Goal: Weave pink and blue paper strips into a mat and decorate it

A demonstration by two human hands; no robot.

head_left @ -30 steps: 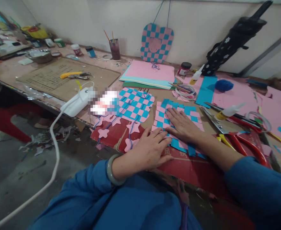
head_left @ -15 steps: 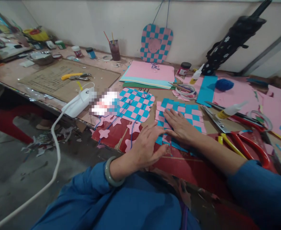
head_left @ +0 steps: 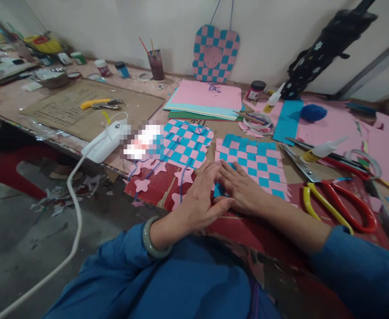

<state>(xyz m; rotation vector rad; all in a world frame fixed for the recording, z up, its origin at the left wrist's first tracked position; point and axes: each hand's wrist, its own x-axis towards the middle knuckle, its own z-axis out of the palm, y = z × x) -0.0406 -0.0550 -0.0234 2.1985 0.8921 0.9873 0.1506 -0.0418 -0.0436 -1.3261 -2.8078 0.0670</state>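
Observation:
A woven pink and blue paper sheet (head_left: 260,166) lies in front of me, strip ends loose along its edges. My right hand (head_left: 240,188) rests flat on its lower left part, fingers extended. At the sheet's left edge is my left hand (head_left: 201,197), its fingers stretched out and their tips touching my right hand's fingertips. Neither hand grips anything. To the left lies a finished-edged checkered piece (head_left: 189,144) with blue cords on it, and pink paper stars (head_left: 142,185) sit below it.
Large scissors (head_left: 333,199) and a glue bottle (head_left: 320,151) are on the right. Behind lie stacked pink sheets (head_left: 207,99) and a blue yarn ball (head_left: 313,113). Orange-handled pliers (head_left: 101,104) and a white power strip (head_left: 106,141) are left. A checkered bag shape (head_left: 216,53) hangs behind.
My right hand has slid toward me and left across the woven sheet, uncovering more of its middle. My left hand has stayed nearly in place, and the fingertips now meet.

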